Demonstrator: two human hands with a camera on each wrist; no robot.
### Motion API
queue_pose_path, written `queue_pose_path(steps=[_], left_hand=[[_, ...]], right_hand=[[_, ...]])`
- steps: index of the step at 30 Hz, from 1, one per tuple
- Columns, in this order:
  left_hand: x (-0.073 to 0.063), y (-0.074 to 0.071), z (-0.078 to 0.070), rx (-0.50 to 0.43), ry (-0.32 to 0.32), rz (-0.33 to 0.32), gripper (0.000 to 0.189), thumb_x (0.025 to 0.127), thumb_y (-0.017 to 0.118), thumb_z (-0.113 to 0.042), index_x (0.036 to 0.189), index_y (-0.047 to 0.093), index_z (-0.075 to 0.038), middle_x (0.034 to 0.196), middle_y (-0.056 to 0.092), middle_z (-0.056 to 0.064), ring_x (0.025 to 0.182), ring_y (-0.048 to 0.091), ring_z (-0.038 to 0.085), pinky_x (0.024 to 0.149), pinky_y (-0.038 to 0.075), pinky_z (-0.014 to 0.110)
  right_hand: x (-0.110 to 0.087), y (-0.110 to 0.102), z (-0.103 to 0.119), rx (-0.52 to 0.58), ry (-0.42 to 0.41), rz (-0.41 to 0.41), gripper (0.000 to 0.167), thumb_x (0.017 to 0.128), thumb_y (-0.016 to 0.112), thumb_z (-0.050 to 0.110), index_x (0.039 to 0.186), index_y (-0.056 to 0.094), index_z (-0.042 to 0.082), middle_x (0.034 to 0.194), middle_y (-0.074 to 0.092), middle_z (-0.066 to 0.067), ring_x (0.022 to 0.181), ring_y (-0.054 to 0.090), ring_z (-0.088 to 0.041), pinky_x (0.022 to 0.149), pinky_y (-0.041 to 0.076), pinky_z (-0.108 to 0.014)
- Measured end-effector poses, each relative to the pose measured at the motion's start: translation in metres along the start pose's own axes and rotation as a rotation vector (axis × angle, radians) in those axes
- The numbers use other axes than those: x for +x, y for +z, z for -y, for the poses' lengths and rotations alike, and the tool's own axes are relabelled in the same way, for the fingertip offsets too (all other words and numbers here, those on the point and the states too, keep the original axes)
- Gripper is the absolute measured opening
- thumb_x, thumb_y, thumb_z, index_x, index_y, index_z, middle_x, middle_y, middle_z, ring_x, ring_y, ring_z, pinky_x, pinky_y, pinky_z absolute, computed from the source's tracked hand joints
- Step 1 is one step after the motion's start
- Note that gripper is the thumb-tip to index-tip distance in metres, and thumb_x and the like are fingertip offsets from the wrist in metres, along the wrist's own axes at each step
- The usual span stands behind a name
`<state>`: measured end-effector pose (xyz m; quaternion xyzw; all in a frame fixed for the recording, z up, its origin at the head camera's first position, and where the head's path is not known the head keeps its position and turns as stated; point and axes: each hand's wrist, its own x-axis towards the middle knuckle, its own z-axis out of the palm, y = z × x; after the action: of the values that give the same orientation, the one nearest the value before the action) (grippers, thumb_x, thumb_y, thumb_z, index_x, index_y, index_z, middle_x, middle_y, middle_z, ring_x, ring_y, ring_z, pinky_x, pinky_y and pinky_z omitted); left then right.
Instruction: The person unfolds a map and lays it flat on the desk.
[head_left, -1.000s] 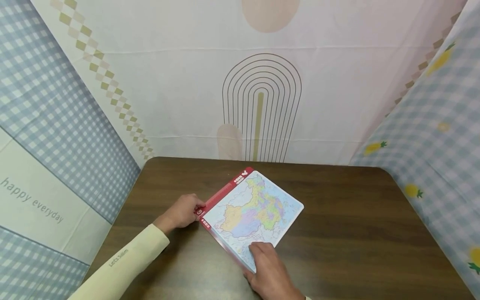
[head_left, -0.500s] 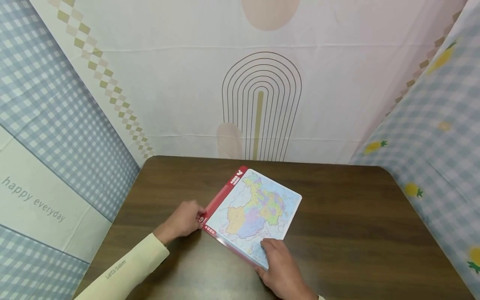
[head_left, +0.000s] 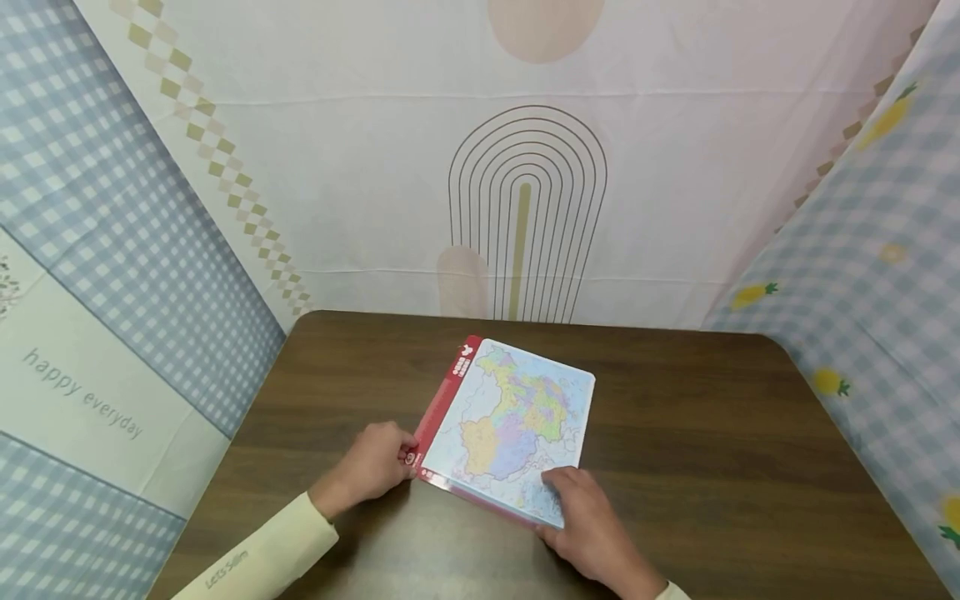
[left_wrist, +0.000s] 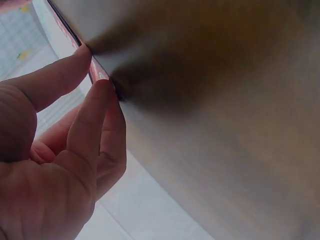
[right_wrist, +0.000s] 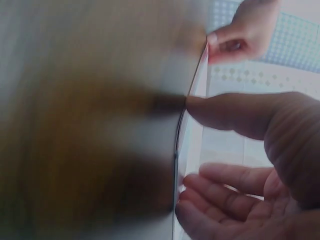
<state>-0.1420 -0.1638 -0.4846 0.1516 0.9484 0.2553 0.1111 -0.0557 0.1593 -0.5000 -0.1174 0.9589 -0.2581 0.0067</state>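
Note:
A flat map board (head_left: 517,417) lies slightly askew on the table, with a red strip (head_left: 444,400) down its left side and a colourful printed map on its face. At its near left corner my left hand (head_left: 375,460) pinches the edge; the left wrist view shows the thumb and fingertips (left_wrist: 102,87) right at the board's thin edge. My right hand (head_left: 596,527) grips the near right corner, thumb at the near edge and fingers along the right side. In the right wrist view the right thumb (right_wrist: 225,112) and fingertips touch the table-level edge.
The dark wooden table (head_left: 712,442) extends on both sides of the board. Behind it hangs a pale curtain (head_left: 660,183) with arch prints. Checked cloths hang at the left (head_left: 97,167) and the right (head_left: 870,275).
The map board has turned counterclockwise on the table, its far corner swinging left. My left hand has come nearer and slightly right; my right hand has moved right, both still holding their corners.

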Motion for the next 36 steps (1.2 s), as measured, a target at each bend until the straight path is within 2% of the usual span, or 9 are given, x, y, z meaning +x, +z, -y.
queue_pose_path(steps=[4, 10, 17, 25, 31, 36], left_hand=[[-0.009, 0.005, -0.004, 0.005, 0.031, -0.013, 0.021, 0.082, 0.091, -0.012, 0.101, 0.083, -0.008, 0.081, 0.066, -0.003, 0.073, 0.050, 0.013, 0.066, 0.043, 0.027], [-0.021, 0.010, -0.010, -0.009, -0.001, 0.000, 0.021, 0.082, 0.091, -0.011, 0.100, 0.082, -0.008, 0.077, 0.062, -0.005, 0.070, 0.050, 0.013, 0.063, 0.043, 0.026], [-0.033, 0.016, -0.018, -0.020, 0.045, -0.050, 0.014, 0.081, 0.090, -0.005, 0.092, 0.081, -0.007, 0.069, 0.063, -0.007, 0.064, 0.048, 0.009, 0.057, 0.040, 0.023], [-0.039, 0.021, -0.027, -0.063, 0.036, -0.013, 0.019, 0.081, 0.090, -0.006, 0.098, 0.082, -0.008, 0.080, 0.073, -0.002, 0.067, 0.052, 0.011, 0.061, 0.045, 0.025], [-0.039, 0.025, -0.029, -0.070, 0.022, -0.025, 0.021, 0.080, 0.091, -0.006, 0.099, 0.082, -0.008, 0.081, 0.072, -0.002, 0.068, 0.052, 0.011, 0.062, 0.045, 0.025], [-0.038, 0.026, -0.029, -0.058, 0.017, -0.036, 0.032, 0.077, 0.093, -0.007, 0.107, 0.081, -0.004, 0.086, 0.067, 0.002, 0.075, 0.050, 0.013, 0.065, 0.043, 0.026]], right_hand=[[0.002, -0.006, -0.013, 0.011, -0.038, 0.026, 0.060, 0.075, 0.096, 0.021, 0.125, 0.070, 0.003, 0.126, 0.070, -0.008, 0.122, 0.063, -0.028, 0.104, 0.052, -0.050], [0.008, -0.014, -0.030, 0.040, -0.102, 0.059, 0.060, 0.078, 0.094, 0.020, 0.130, 0.068, 0.004, 0.129, 0.069, -0.005, 0.126, 0.063, -0.029, 0.108, 0.049, -0.055], [0.018, -0.021, -0.046, 0.044, -0.147, 0.112, 0.062, 0.081, 0.093, 0.023, 0.135, 0.066, 0.007, 0.134, 0.067, -0.002, 0.126, 0.063, -0.027, 0.104, 0.052, -0.053], [0.023, -0.028, -0.062, -0.005, -0.161, 0.062, 0.063, 0.079, 0.094, 0.025, 0.134, 0.068, 0.008, 0.136, 0.068, -0.004, 0.124, 0.064, -0.028, 0.102, 0.053, -0.052], [0.026, -0.030, -0.067, -0.013, -0.147, 0.074, 0.062, 0.079, 0.094, 0.025, 0.133, 0.068, 0.008, 0.135, 0.068, -0.005, 0.126, 0.063, -0.028, 0.104, 0.051, -0.053], [0.026, -0.031, -0.065, -0.027, -0.161, 0.076, 0.061, 0.079, 0.094, 0.025, 0.131, 0.069, 0.005, 0.135, 0.068, -0.007, 0.124, 0.063, -0.028, 0.103, 0.051, -0.053]])
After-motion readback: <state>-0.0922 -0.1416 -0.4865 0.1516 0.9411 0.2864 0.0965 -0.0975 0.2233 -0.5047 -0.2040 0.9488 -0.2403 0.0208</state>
